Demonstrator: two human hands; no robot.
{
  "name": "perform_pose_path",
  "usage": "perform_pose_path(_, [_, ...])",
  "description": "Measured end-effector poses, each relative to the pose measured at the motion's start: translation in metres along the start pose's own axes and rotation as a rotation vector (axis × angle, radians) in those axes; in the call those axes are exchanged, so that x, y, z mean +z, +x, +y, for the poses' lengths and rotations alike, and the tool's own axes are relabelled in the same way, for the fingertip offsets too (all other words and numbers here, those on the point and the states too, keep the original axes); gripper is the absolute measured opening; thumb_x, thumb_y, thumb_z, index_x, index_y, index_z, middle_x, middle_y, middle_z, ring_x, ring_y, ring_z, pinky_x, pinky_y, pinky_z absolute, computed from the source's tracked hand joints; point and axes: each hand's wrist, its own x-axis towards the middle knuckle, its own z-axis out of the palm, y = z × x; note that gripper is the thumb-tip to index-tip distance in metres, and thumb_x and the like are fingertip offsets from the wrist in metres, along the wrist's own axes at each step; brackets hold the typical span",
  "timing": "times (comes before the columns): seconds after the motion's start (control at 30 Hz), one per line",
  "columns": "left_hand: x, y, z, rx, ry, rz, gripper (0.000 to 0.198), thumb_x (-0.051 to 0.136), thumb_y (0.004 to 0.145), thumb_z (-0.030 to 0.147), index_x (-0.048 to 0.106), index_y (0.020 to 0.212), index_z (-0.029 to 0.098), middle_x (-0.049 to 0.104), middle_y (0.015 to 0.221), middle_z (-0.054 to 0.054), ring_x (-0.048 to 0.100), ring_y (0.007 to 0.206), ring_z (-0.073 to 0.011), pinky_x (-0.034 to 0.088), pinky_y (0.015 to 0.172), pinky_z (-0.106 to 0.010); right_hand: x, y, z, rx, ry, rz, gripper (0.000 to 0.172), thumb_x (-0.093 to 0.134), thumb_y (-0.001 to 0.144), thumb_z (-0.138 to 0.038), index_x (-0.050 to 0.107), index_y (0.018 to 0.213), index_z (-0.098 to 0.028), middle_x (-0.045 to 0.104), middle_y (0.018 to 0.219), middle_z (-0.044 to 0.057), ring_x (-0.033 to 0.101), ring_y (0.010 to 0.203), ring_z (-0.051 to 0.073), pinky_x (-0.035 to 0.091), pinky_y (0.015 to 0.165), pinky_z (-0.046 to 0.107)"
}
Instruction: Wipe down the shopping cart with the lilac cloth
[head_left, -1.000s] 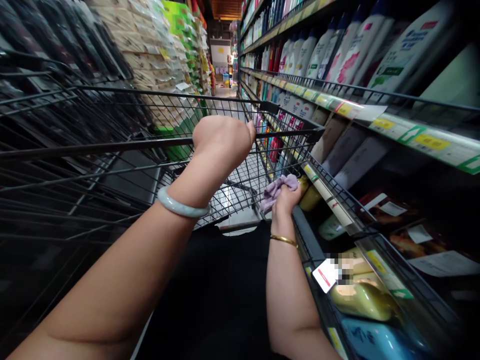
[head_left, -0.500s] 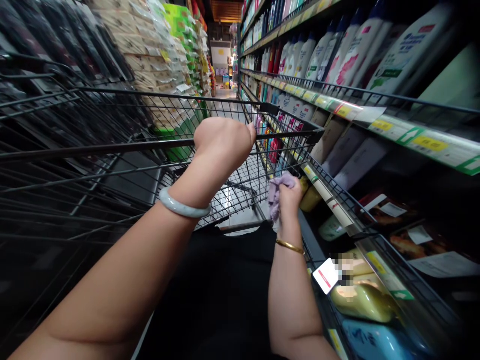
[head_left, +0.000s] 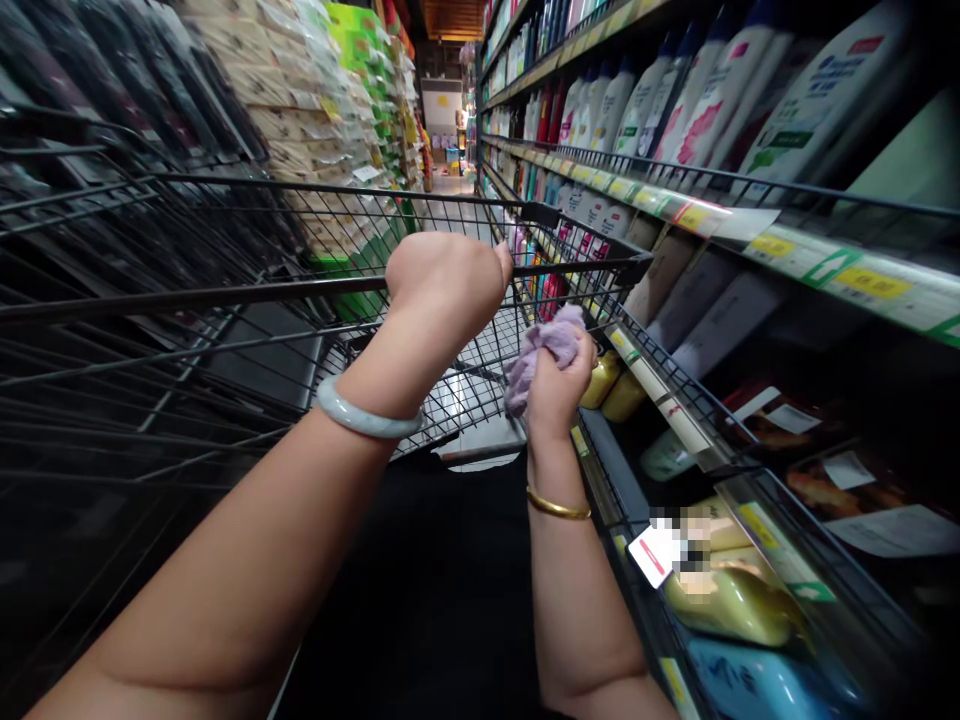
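Observation:
My left hand (head_left: 444,282) is closed around the top bar of a black wire shopping cart (head_left: 225,290); a pale green bangle sits on that wrist. My right hand (head_left: 556,385) is closed on a crumpled lilac cloth (head_left: 541,352), held up beside the cart's right side and just left of a wire shelf rail. A gold bangle circles the right wrist.
Shelves on the right carry white shampoo bottles (head_left: 712,100) above and yellow and blue soap packs (head_left: 731,605) below, with price tags (head_left: 656,553) on the rails. Stacked paper goods (head_left: 315,110) line the left of a narrow aisle running ahead.
My right hand has risen and moved left with the cloth, away from the shelf rail toward the cart. The left hand stays on the cart bar.

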Motion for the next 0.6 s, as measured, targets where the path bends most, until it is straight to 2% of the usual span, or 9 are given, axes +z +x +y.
perform_pose_path(0.1, [0.000, -0.001, 0.000, 0.005, -0.034, -0.010, 0.074, 0.011, 0.099, 0.048, 0.073, 0.107, 0.008, 0.069, 0.094, -0.018, 0.060, 0.118, -0.0373, 0.041, 0.100, -0.051, 0.005, -0.011, -0.031, -0.271, 0.056, -0.133, 0.020, 0.061, 0.083, -0.017, 0.068, 0.101, -0.024, 0.057, 0.120, 0.005, 0.061, 0.117, 0.018, 0.049, 0.108, 0.040])
perform_pose_path(0.17, [-0.001, -0.002, 0.001, 0.006, -0.045, -0.019, 0.074, 0.011, 0.100, 0.047, 0.072, 0.109, 0.006, 0.069, 0.096, -0.019, 0.059, 0.120, -0.0377, 0.041, 0.102, -0.050, 0.005, -0.010, -0.036, -0.379, 0.045, -0.185, 0.018, 0.060, 0.087, -0.018, 0.070, 0.099, -0.026, 0.057, 0.121, 0.004, 0.059, 0.121, 0.017, 0.048, 0.109, 0.041])
perform_pose_path(0.23, [-0.001, -0.002, 0.001, 0.000, -0.047, -0.025, 0.074, 0.011, 0.100, 0.048, 0.071, 0.111, 0.006, 0.069, 0.098, -0.019, 0.058, 0.121, -0.0375, 0.040, 0.103, -0.049, 0.004, -0.002, -0.030, -0.393, 0.024, -0.171, 0.020, 0.059, 0.087, -0.017, 0.071, 0.101, -0.026, 0.058, 0.121, 0.004, 0.059, 0.121, 0.017, 0.048, 0.110, 0.042])
perform_pose_path(0.33, [0.000, -0.001, 0.001, -0.012, -0.063, -0.025, 0.073, 0.012, 0.101, 0.048, 0.072, 0.112, 0.007, 0.070, 0.100, -0.018, 0.057, 0.122, -0.0367, 0.040, 0.103, -0.047, 0.003, 0.014, -0.020, -0.261, 0.006, -0.016, 0.030, 0.055, 0.084, -0.013, 0.071, 0.107, -0.023, 0.058, 0.120, 0.005, 0.061, 0.118, 0.018, 0.048, 0.112, 0.045])
perform_pose_path(0.4, [0.000, 0.001, 0.001, -0.002, -0.082, -0.021, 0.070, 0.015, 0.102, 0.047, 0.072, 0.113, 0.008, 0.070, 0.100, -0.017, 0.056, 0.123, -0.0359, 0.040, 0.103, -0.046, 0.005, 0.018, -0.026, -0.213, 0.010, 0.064, 0.034, 0.055, 0.083, -0.011, 0.070, 0.111, -0.022, 0.058, 0.120, 0.006, 0.061, 0.120, 0.019, 0.046, 0.114, 0.046])
perform_pose_path(0.43, [0.000, 0.002, 0.001, 0.003, -0.086, -0.024, 0.069, 0.016, 0.102, 0.047, 0.072, 0.113, 0.008, 0.070, 0.100, -0.017, 0.057, 0.123, -0.0355, 0.041, 0.103, -0.045, 0.007, 0.017, -0.034, -0.234, 0.017, 0.058, 0.035, 0.055, 0.083, -0.011, 0.069, 0.113, -0.022, 0.058, 0.122, 0.007, 0.060, 0.122, 0.019, 0.045, 0.115, 0.046])
perform_pose_path(0.53, [-0.001, 0.003, 0.002, 0.003, -0.053, -0.050, 0.066, 0.017, 0.103, 0.042, 0.074, 0.110, 0.008, 0.071, 0.101, -0.018, 0.061, 0.116, -0.0343, 0.043, 0.098, -0.046, 0.014, 0.012, -0.060, -0.382, 0.038, -0.090, 0.029, 0.055, 0.090, -0.015, 0.070, 0.113, -0.025, 0.057, 0.129, 0.005, 0.058, 0.129, 0.019, 0.043, 0.117, 0.045])
perform_pose_path(0.6, [-0.003, 0.002, 0.003, 0.004, -0.027, -0.052, 0.067, 0.016, 0.103, 0.039, 0.075, 0.109, 0.008, 0.071, 0.100, -0.018, 0.063, 0.112, -0.0341, 0.044, 0.096, -0.046, 0.019, 0.015, -0.068, -0.445, 0.038, -0.148, 0.025, 0.055, 0.092, -0.017, 0.071, 0.110, -0.024, 0.058, 0.131, 0.004, 0.057, 0.130, 0.020, 0.043, 0.117, 0.045])
